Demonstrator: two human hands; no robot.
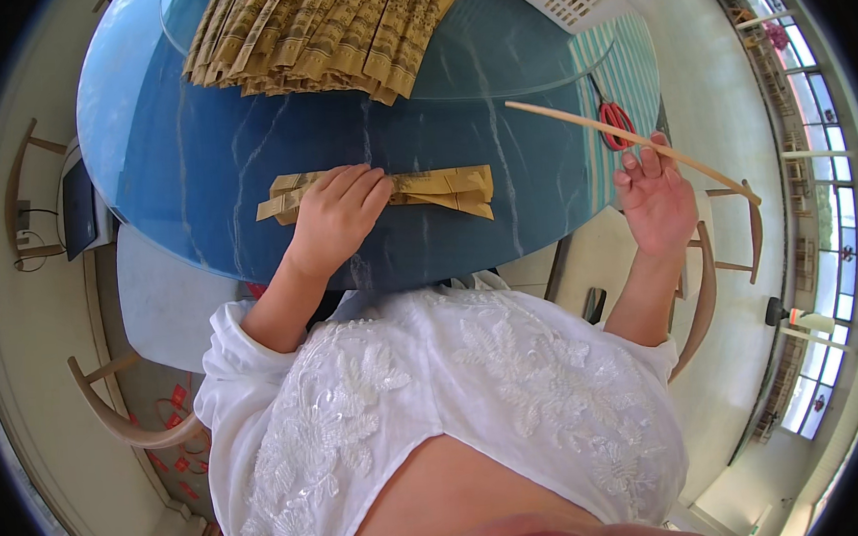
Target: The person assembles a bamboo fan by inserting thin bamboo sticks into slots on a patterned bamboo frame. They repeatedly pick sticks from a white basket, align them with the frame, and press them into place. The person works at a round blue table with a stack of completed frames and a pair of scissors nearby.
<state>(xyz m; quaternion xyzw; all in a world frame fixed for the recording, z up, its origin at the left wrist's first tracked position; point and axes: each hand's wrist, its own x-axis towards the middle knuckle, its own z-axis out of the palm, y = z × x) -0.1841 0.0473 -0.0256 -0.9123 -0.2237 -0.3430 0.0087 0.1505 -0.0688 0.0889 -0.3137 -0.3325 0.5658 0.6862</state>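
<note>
My left hand [335, 211] lies flat, pinning the folded paper [444, 186] on the blue table [186, 155], its long axis left-right, while my right hand [657, 203] grips a thin stick [627, 140] slanting upper-left to lower-right; best I hold the paper firm, bringing the stick level along its length.

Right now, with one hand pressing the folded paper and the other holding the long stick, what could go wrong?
1. The right hand holds the thin stick only loosely in its fingers, so it might slip, or swing into the red scissors just behind it.
2. The left hand covers only part of the folded paper strip; the free end could spring open or slide on the glossy blue table.
</note>
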